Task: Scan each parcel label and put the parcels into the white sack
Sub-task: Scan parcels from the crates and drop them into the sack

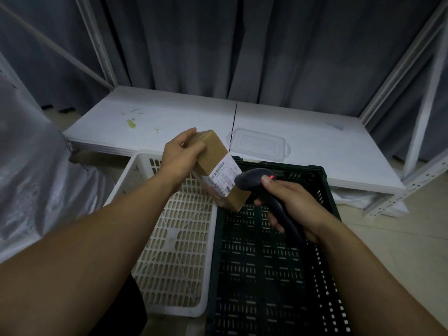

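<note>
My left hand (180, 155) grips the far end of a brown cardboard parcel (214, 151) and holds it tilted above the crates. A white shipping label (224, 177) on the parcel's near end faces my right hand. My right hand (288, 202) is wrapped around the handle of a black barcode scanner (252, 179), whose head sits close to the label with a small red light lit on top. The white sack (31, 170) is a translucent plastic-like mass at the far left.
A white perforated crate (179, 241) and a dark green crate (271, 263) stand side by side below my hands. Behind them a low white shelf board (150, 112) carries a clear plastic lid (258, 144). White rack uprights and grey curtains stand behind.
</note>
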